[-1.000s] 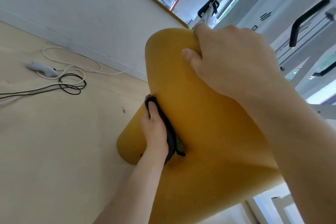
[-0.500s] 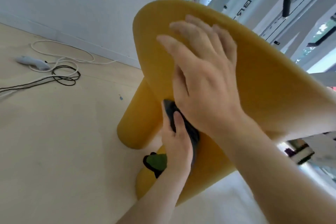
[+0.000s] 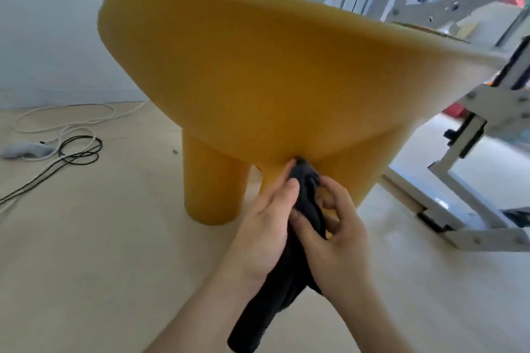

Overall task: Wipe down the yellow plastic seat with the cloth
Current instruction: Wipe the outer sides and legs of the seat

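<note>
The seat stands upright on the floor, its flared side facing the camera above 2 legs. The cloth is bunched; its top end touches the seat at a leg joint, probably to reach that crease. The left hand grips the cloth, thumb and fingers curled round it. The right hand pinches it from the opposite side, likely to regather the bunch. Cables lie left, a frame right
</note>
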The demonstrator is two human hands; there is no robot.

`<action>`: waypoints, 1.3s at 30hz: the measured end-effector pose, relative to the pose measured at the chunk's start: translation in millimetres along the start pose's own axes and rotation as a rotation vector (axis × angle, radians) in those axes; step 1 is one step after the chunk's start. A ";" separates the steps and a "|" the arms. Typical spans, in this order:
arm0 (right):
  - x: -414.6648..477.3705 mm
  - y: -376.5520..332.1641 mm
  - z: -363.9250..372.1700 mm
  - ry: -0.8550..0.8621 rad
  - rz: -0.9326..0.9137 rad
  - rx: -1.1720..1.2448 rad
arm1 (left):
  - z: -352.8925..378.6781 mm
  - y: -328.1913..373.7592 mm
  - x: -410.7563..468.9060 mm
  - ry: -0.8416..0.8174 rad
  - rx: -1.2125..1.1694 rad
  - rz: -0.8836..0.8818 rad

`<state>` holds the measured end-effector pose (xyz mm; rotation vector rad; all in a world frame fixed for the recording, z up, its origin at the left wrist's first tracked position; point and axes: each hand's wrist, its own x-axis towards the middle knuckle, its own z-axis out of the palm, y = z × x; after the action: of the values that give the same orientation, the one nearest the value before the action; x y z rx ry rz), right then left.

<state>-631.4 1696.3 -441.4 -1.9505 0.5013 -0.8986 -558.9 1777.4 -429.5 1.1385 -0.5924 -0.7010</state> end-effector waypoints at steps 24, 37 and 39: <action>60.3 56.6 -106.9 0.570 0.098 0.352 | 154.8 37.8 51.6 -0.192 2.054 0.806; 119.4 105.0 -139.5 -0.221 0.478 0.334 | 161.5 49.2 93.3 -0.296 2.730 0.642; 109.9 90.1 -141.9 -0.215 0.421 0.372 | 158.0 47.9 93.2 -0.284 2.737 0.640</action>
<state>-666.4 1498.9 -429.4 -1.5027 0.5474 -0.4671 -605.3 1624.0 -328.1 2.8502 -2.1884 1.3127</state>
